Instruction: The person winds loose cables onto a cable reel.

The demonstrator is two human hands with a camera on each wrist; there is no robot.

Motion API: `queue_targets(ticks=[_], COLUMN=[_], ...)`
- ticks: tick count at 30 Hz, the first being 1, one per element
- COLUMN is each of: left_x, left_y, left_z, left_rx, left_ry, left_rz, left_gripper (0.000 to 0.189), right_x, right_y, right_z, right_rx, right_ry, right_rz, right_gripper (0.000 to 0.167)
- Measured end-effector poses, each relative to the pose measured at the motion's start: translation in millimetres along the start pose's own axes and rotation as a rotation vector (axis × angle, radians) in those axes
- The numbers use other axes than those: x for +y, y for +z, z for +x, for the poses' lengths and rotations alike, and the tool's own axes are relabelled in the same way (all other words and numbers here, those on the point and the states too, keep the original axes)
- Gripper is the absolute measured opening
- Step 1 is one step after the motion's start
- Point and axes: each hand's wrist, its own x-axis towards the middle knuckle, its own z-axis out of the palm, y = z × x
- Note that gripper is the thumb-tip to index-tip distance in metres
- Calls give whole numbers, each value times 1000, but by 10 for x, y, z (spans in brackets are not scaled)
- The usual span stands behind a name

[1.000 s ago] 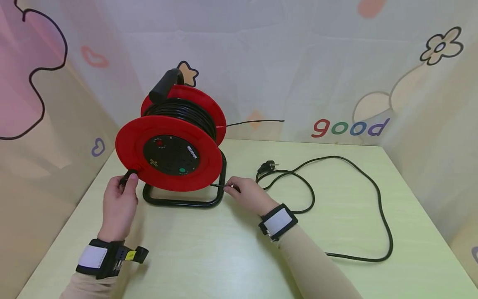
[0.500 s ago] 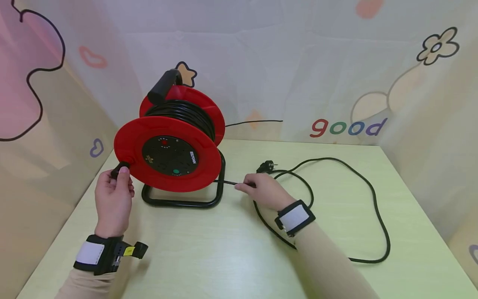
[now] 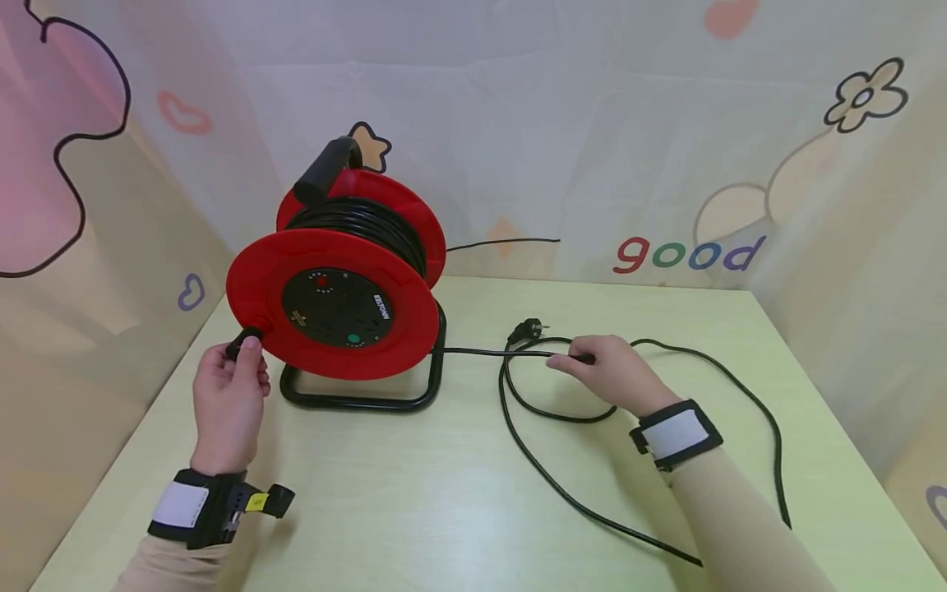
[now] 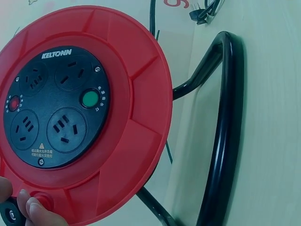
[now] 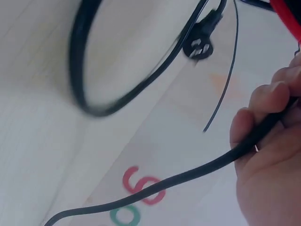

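Left hand pinches crank knob | right hand grips cable | red reel between hands | plug on bench left of right hand

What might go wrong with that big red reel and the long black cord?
The cord lies in loops beside the plug, so it might tangle. The right hand holds the cord running out from the red reel; pulling hard might tip it. The left hand holding the black knob might slip.
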Motion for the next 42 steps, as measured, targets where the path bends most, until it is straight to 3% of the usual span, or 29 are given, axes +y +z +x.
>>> queue_targets(ticks=[9,16,20,25,29,35,42], left_x=[27,53,22,-28,-6,78,84], left_y=[-5,-9,-11,-3,-11,-44,-32], left_z=[11,18,6,-3,-2,26,19], left_rx=[-3,14,7,-18,-18,-62,-75], left_ry=[46,51,12,2,45,115,97], left_rz=[24,7,26,30,64,97,55], left_gripper=[34,32,30,30,31,32,29], right_x=[519,859,829,661,641,877,1064], right_y=[-375,-734,-846,-944,-905,-671,-534], right_z=[-234,-434,-315,-52,-24,-137,-310], right_rx=[104,303,400,545,500,367,343], right_ry=[60,174,221,236,204,162,197], right_rz=[-120,-157,-96,99,147,77,68], right_gripper=[51,45,46,49,48,46,48])
